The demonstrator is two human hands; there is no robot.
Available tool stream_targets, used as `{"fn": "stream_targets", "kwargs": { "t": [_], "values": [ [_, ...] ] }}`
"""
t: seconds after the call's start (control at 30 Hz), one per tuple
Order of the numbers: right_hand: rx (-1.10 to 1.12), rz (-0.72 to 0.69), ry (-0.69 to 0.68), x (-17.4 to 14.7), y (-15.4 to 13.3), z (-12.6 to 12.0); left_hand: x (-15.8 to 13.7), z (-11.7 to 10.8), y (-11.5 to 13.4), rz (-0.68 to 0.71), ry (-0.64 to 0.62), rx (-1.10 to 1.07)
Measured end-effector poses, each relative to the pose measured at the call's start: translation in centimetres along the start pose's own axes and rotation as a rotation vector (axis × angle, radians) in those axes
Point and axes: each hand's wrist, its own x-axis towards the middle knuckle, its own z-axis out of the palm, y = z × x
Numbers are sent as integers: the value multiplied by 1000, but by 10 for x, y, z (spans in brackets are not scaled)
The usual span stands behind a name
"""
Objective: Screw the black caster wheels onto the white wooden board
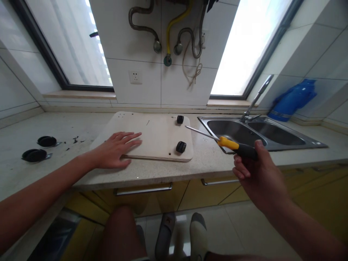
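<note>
Left hand (115, 149) lies flat, palm down, on near-left part of a pale board (157, 136) that sits on the countertop (168, 172). Two black casters (181, 146) fixed on board's right side, one near far edge, one near front edge. Right hand (257, 177) holds a screwdriver (223, 141) w/ yellow-black handle, shaft pointing left twd the board, tip above counter btwn board & steel sink (261, 132). Two more black casters (40, 148) lie on counter at far left, well apart from board. Blue jug (292, 99) stands behind sink, by the tap (254, 99).
</note>
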Motion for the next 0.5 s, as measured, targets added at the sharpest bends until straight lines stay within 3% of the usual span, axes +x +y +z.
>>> {"fn": "stream_targets", "kwargs": {
  "t": [0.13,0.27,0.37,0.5],
  "values": [
    [35,20,9,-7,-4,18,55,34,79,44,137,-200],
    [81,8,23,-15,-6,34,121,75,144,-91,261,-239],
    [70,-59,-9,-17,-6,35,143,86,157,-111,289,-256],
    [90,-31,43,-15,-8,32,132,81,149,-47,286,-285]
  ]
}}
